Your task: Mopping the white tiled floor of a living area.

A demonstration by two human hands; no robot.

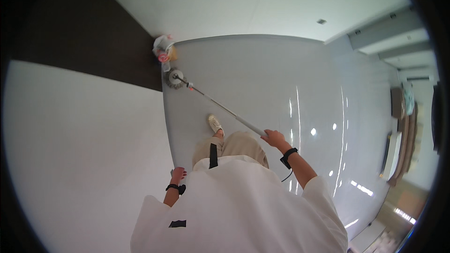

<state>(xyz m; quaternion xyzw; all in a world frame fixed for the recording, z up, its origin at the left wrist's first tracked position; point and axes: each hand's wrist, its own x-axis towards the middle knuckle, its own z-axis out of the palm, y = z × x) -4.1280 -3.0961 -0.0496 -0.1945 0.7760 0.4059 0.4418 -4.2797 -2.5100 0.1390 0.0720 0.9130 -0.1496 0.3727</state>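
My right hand is wrapped around the upper grip of a long mop pole. The pole slants away to the far left, down to a round mop head with a white disc and a grey fringe, which rests on the floor. Just beyond the head, a plastic bag with mixed items in it sits in the corner by the dark door panel. My left hand hangs low beside the white wall, its fingers curled. A small grey thing shows at its outer edge; whether the hand holds it is unclear.
Glossy grey floor reflects several lights. White walls stand left and ahead, with a dark brown panel between them. A brown sofa and a white-topped table are far right. My shoe is near the pole.
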